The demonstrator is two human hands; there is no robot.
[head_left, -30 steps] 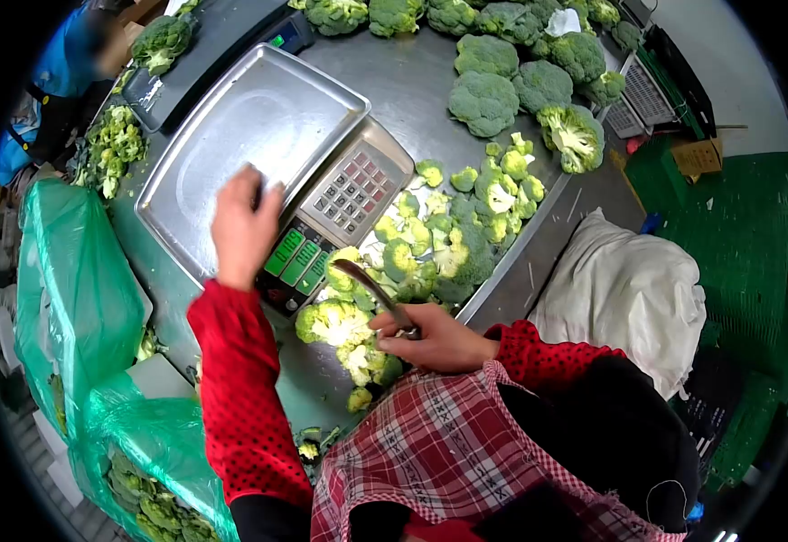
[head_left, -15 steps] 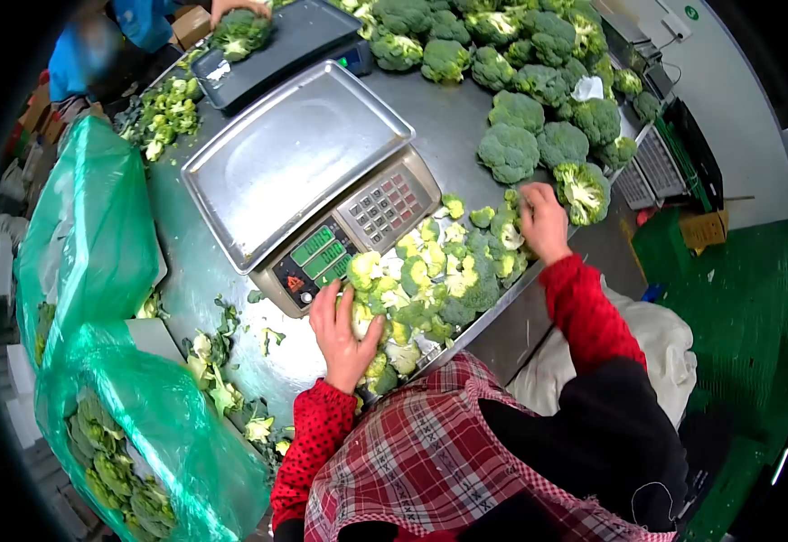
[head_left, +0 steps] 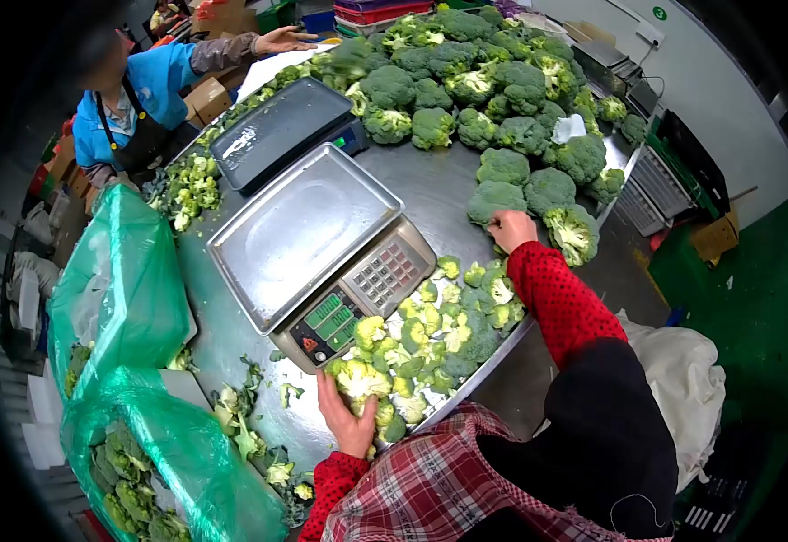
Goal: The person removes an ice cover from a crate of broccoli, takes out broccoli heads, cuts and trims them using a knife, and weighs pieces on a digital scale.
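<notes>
My left hand (head_left: 347,422) rests with fingers apart against the lower left edge of the pile of cut broccoli florets (head_left: 412,341). Farther right, my right hand (head_left: 512,229) reaches to a broccoli head (head_left: 496,200) at its lower edge; its fingers are bent and what lies under them is hidden. A metal-topped scale (head_left: 306,230) with a lit green display stands between the florets and the left side, its pan bare. Beside my right hand lies a broccoli head turned stem up (head_left: 573,233).
Many broccoli heads (head_left: 471,86) cover the far side of the metal table. A second, dark scale (head_left: 283,131) stands behind the first. Green plastic bags (head_left: 127,298) line the left. A co-worker in blue (head_left: 154,86) stands far left, one arm stretched out. A white sack (head_left: 674,388) is at right.
My right hand has moved from the florets up to the broccoli heads. My left hand stays by the florets. The view has shifted, and the co-worker's hand is off the broccoli on the dark scale.
</notes>
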